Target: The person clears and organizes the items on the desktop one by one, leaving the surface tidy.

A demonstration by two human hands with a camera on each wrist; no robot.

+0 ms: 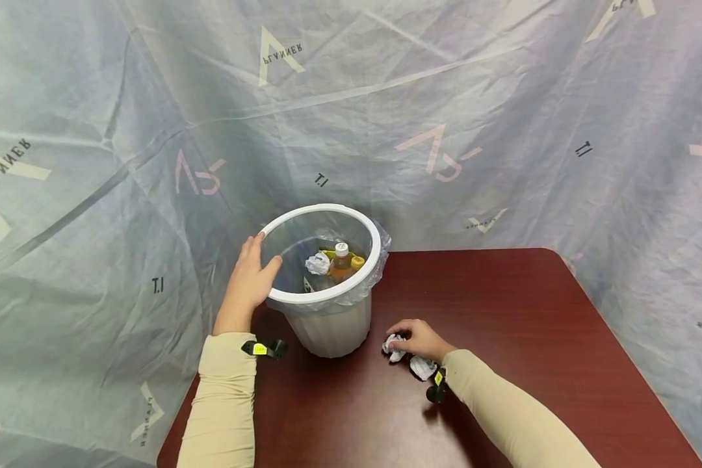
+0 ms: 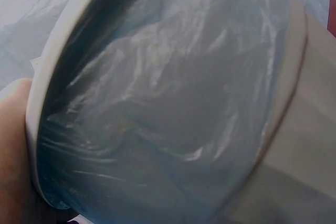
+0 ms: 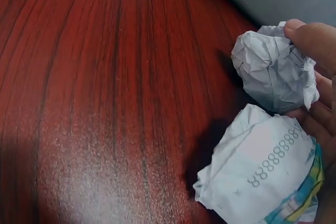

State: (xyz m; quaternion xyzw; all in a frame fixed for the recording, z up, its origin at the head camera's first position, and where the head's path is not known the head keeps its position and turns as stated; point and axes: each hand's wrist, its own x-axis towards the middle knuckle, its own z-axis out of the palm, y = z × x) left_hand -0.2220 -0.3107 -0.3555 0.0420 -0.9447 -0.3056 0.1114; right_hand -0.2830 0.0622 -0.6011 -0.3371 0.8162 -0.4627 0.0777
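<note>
Counter (image 1: 503, 312) under both hands. Left hand (image 1: 248, 279) grasps the lined bin (image 1: 327, 325) by its rim, steadying it. Right hand (image 1: 421, 339), just right of the bin, pinches one paper ball (image 3: 273, 69); second paper ball (image 3: 262, 171) lies at its wrist. Pickup step looks underway; next call: lift and drop it into the bin.

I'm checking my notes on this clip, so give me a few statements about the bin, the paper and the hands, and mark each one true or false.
1. The left hand holds the rim of the white bin. True.
2. The bin is empty. False: a bottle and a paper ball lie inside.
3. The right hand grips a crumpled paper ball on the table. True.
4. The bin has no liner. False: a clear plastic liner lines it.
</note>
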